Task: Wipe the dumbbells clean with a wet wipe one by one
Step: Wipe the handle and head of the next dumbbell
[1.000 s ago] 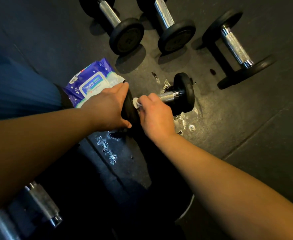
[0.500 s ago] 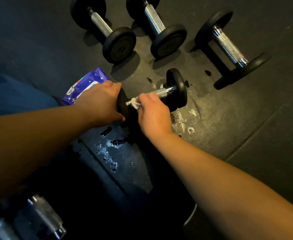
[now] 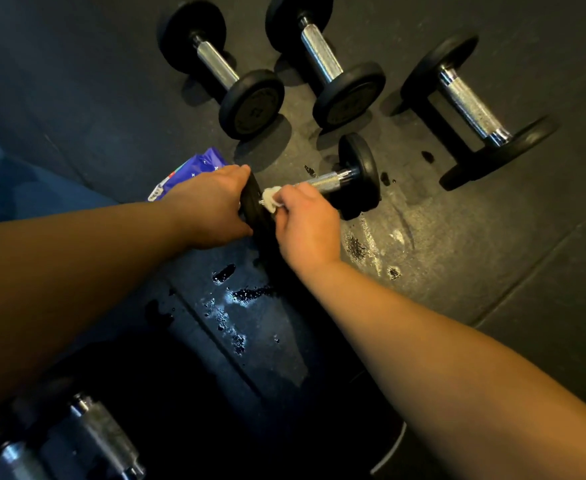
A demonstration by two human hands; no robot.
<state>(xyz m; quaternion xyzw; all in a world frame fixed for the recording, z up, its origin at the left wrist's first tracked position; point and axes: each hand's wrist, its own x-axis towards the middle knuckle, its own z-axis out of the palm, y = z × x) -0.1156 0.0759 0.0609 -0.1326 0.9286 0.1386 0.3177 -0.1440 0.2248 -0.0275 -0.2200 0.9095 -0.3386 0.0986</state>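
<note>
A small black dumbbell with a chrome handle lies on the dark rubber floor at the centre. My left hand grips its near weight plate. My right hand pinches a crumpled white wet wipe against the near end of the handle, and the fingers hide most of the wipe. The far plate and the outer half of the handle show beyond my right hand.
Three larger dumbbells lie behind: one at the back left, one at the back centre, one at the right. A purple wipes pack peeks out behind my left hand. Another dumbbell sits bottom left. Wet patches spot the floor.
The view has shifted, so the dumbbells sit lower in frame and my left hand covers more of the wipes pack. Both hands keep their hold on the dumbbell; the wipe stays at the handle's near end.
</note>
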